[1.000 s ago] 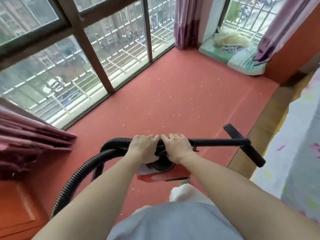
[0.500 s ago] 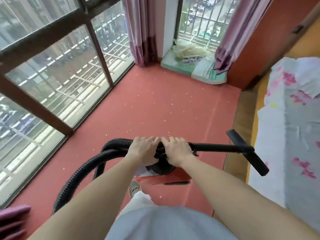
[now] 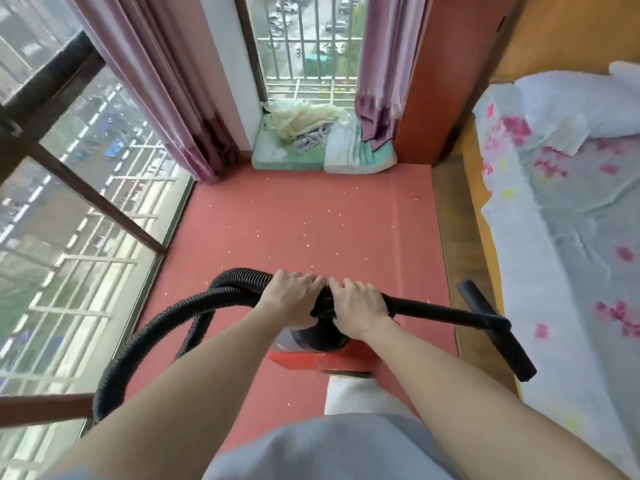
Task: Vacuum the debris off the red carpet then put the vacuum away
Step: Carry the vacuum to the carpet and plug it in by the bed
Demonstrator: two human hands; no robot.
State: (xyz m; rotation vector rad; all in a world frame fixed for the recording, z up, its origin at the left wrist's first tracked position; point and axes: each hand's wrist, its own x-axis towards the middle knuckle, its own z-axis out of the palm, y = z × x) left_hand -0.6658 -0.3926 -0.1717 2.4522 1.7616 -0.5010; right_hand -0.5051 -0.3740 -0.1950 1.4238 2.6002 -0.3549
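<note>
A red canister vacuum hangs in front of me above the red carpet. My left hand and my right hand grip its black top handle side by side, together with the hose and wand. The black ribbed hose loops out to the left. The rigid black wand runs right to the floor nozzle, which hangs over the bed's edge. Small pale debris specks dot the carpet ahead.
Tall windows with a brown frame line the left side. Purple curtains flank a far window, below which cushions and cloths lie. A bed with a floral sheet and a wooden strip run along the right.
The view has swung to the right, bringing the far window and bed more to the centre. Both hands keep the same grip on the vacuum, which has moved with me.
</note>
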